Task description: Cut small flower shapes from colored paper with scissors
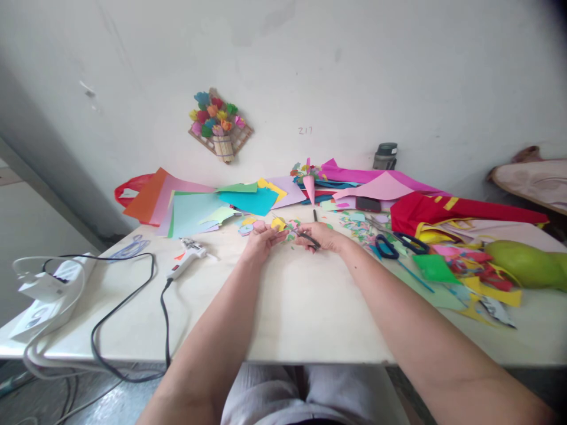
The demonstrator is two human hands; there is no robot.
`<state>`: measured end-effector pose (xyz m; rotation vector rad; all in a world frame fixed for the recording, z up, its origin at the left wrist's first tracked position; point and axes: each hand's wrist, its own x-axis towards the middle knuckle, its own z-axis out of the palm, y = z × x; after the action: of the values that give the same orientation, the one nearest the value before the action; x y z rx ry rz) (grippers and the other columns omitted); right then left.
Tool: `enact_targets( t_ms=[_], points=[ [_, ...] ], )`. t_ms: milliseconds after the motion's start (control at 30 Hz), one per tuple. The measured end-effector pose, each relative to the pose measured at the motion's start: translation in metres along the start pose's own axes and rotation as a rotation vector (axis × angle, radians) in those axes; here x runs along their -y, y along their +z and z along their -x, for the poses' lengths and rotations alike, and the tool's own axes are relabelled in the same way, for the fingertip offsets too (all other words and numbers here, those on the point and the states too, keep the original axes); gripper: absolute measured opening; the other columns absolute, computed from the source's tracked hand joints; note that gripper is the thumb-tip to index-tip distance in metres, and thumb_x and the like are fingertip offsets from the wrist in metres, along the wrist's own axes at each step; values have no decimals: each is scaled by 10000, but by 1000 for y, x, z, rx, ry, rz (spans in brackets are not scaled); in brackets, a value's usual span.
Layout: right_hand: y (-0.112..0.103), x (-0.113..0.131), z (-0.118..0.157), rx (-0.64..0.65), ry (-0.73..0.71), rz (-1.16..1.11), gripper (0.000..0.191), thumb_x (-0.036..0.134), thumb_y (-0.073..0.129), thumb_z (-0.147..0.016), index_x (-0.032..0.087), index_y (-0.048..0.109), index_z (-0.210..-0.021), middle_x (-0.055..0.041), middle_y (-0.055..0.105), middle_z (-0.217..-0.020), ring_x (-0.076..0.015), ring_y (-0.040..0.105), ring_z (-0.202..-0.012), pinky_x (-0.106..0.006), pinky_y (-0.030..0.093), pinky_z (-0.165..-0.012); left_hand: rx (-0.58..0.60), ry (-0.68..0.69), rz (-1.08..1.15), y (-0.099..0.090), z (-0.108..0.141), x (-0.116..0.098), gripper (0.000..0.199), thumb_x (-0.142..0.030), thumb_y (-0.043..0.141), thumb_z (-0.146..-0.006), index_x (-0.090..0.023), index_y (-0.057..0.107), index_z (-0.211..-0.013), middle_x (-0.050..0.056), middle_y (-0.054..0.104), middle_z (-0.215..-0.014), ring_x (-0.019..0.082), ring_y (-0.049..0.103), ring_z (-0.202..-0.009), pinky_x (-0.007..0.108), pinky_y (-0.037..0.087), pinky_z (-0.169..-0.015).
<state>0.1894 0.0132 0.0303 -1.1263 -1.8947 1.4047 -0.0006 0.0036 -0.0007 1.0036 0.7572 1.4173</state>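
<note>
Over the middle of the table my left hand [263, 241] is closed, pinching a small yellow paper piece [278, 224] near its fingertips. Facing it, my right hand [325, 235] grips small dark-handled scissors [310, 239], their blades pointing left towards the yellow piece. Whether the blades touch the paper is too small to tell. Small coloured paper cut-outs [246, 228] lie just beyond my left hand. Tiny paper scraps [354, 227] are scattered past my right hand, and a black pen-like stick [315, 215] lies behind it.
At left are a white glue gun [186, 262], its black cord and a white power strip [53, 301]. Coloured paper sheets [195, 206] spread along the back beside a pink paper cone [310, 188]. Larger scissors [387, 247], red fabric [443, 212] and a green fruit-like object [518, 262] lie right.
</note>
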Motion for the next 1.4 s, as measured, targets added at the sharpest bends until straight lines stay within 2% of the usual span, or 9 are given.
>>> enact_targets(
  t_ms=[267,667,900,1033,1200,1400],
  points=[
    [0,0,0,9,9,21,194,236,687,-734,140,538,-812,75,510,-431,-40,439,-300,-127,353,-304,-3,-12,-12,0,0,0,249,-244,769,-606,-132,547,-620,38,665,-670,219,687,-773,352,526,-801],
    [0,1,1,26,8,6,217,245,694,-724,151,521,-813,68,525,-449,-46,457,-305,-125,320,-293,-3,-41,14,1,2,-1,183,-196,733,-622,-130,567,-665,54,678,-702,238,689,-788,370,526,-811],
    [1,3,2,26,-4,-7,200,235,686,-723,145,522,-795,78,500,-424,-45,431,-302,-137,359,-307,-6,-106,-26,4,3,-4,189,-196,721,-607,-115,588,-714,92,692,-788,251,687,-775,377,536,-779],
    [0,-2,-2,53,-33,18,239,264,715,-693,145,525,-776,80,495,-422,-46,430,-308,-140,358,-300,-31,-81,-45,3,3,-4,232,-278,742,-616,-122,592,-699,78,685,-757,231,683,-743,361,543,-751],
    [0,-4,-2,88,-29,57,253,291,713,-693,147,514,-751,76,503,-431,-41,433,-305,-132,335,-292,-6,-31,-84,0,2,-3,256,-292,784,-577,-133,592,-638,51,682,-732,190,669,-731,344,533,-781],
    [0,2,3,86,-20,84,237,291,705,-703,147,527,-763,65,522,-457,-38,455,-314,-117,282,-277,0,-39,-75,2,4,-3,291,-300,803,-544,-133,573,-607,50,679,-712,209,672,-762,343,518,-779]
  ],
)
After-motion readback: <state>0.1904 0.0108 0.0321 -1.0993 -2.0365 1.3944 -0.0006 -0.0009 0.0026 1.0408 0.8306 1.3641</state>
